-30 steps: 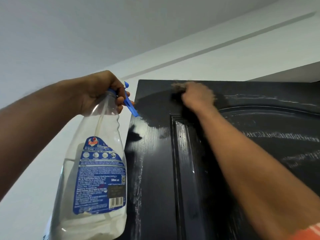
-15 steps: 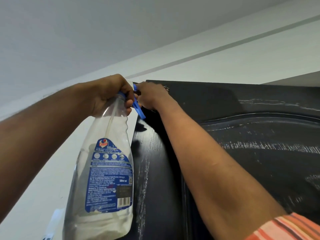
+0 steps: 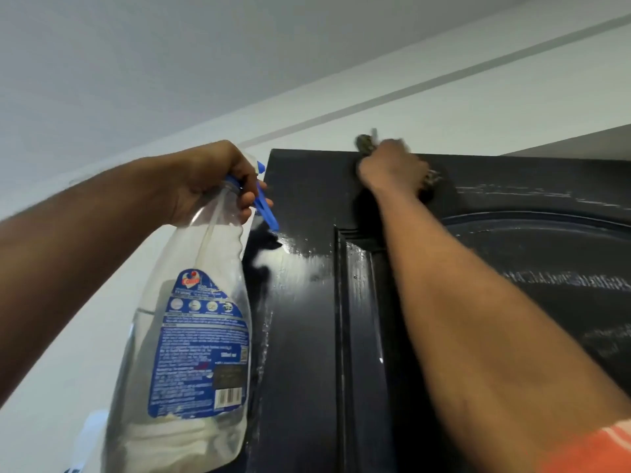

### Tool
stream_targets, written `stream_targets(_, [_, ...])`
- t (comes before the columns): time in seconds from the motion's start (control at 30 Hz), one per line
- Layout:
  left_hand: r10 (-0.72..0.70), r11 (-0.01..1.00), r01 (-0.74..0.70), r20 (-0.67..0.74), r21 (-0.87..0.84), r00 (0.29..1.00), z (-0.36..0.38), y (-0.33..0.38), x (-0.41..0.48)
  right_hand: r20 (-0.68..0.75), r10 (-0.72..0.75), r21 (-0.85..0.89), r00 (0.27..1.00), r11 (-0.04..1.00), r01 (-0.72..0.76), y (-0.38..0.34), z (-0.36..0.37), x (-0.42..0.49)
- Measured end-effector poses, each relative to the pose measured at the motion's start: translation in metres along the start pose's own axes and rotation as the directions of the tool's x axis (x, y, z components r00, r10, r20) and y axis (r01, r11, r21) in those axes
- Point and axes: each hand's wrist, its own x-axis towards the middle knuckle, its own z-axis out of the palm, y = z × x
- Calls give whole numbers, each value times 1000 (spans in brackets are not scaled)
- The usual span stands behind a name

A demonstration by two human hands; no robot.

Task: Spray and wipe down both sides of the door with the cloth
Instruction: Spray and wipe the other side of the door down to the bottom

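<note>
The glossy black panelled door (image 3: pixel 300 336) stood upright, wet-streaked below and to the right of the right hand (image 3: pixel 389 169). The dark mottled cloth (image 3: pixel 364 142) was bunched under that hand at the door's top edge. The clear plastic spray bottle (image 3: pixel 191 319), blue-triggered and blue-labelled, hung tilted from the left hand (image 3: pixel 208 182), just beside the door's edge.

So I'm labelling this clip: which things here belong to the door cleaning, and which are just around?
Part of the job:
door, black, with wet streaks
spray bottle, gripped by the left hand
cloth, held by the right hand at the door's top edge

Just around:
wall
ceiling
orange striped sleeve
</note>
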Motion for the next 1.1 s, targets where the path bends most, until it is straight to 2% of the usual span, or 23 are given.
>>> stream_targets(0.03, [3, 1000, -3, -3, 0, 1000, 3, 0, 0, 71, -140, 33, 988, 990, 138, -20, 4, -10])
stream_targets(0.07, [5, 1000, -5, -3, -3, 1000, 7, 0, 1, 146, -294, 67, 944, 955, 287, -36, 8, -21])
stream_targets(0.13, [2, 1000, -2, 7, 2, 1000, 17, 0, 2, 258, -543, 132, 799, 839, 528, -56, 13, -44])
stream_targets(0.2, [-15, 1000, 15, 27, 10, 1000, 28, 0, 3, 281, -641, 149, 714, 764, 628, -46, 10, -51])
stream_targets(0.27, [-29, 1000, 28, 36, 11, 999, 40, 4, 3, 274, -628, 117, 728, 774, 623, -14, -1, -42])
stream_targets(0.37, [-6, 1000, 5, 32, 12, 999, 63, 10, 0, 269, -444, 70, 855, 894, 443, 64, -24, -12])
stream_targets(0.43, [8, 1000, -8, 46, 13, 999, 84, 12, -3, 197, -255, 7, 947, 966, 259, 131, -42, 13])
stream_targets(0.5, [9, 1000, -9, 62, 9, 998, 105, 14, -6, 75, -14, -50, 997, 999, 18, 196, -60, 31])
stream_targets(0.6, [3, 1000, -3, 74, 3, 997, 133, 16, -9, -81, 296, -9, 952, 955, -298, 260, -82, 43])
stream_targets(0.67, [-14, 1000, 14, 85, 4, 996, 154, 18, -11, -88, 382, 33, 920, 924, -381, 271, -88, 50])
stream_targets(0.7, [-20, 1000, 20, 90, 8, 996, 163, 19, -12, -81, 371, 43, 925, 929, -368, 265, -86, 52])
stream_targets(0.77, [-29, 1000, 29, 99, 5, 995, 184, 17, -13, -46, 225, 31, 973, 974, -224, 239, -75, 48])
stream_targets(0.83, [-34, 999, 35, 111, -12, 993, 201, 16, -13, 48, -50, 42, 998, 998, 48, 200, -58, 33])
stream_targets(0.87, [-36, 999, 39, 115, -24, 993, 207, 16, -12, 105, -214, 54, 971, 976, 209, 178, -51, 23])
stream_targets(0.93, [-42, 998, 48, 127, -40, 991, 221, 18, -13, 219, -471, 99, 854, 882, 461, 152, -49, 7])
stream_targets(1.0, [-41, 998, 47, 143, -38, 989, 230, 20, -16, 304, -567, 141, 765, 821, 553, 154, -54, 8])
stream_targets(1.03, [-49, 998, 54, 154, -29, 987, 231, 21, -18, 323, -560, 140, 763, 825, 547, 165, -55, 13])
stream_targets(1.1, [-61, 997, 67, 176, -28, 982, 235, 25, -17, 295, -463, 83, 836, 884, 460, 199, -65, 33])
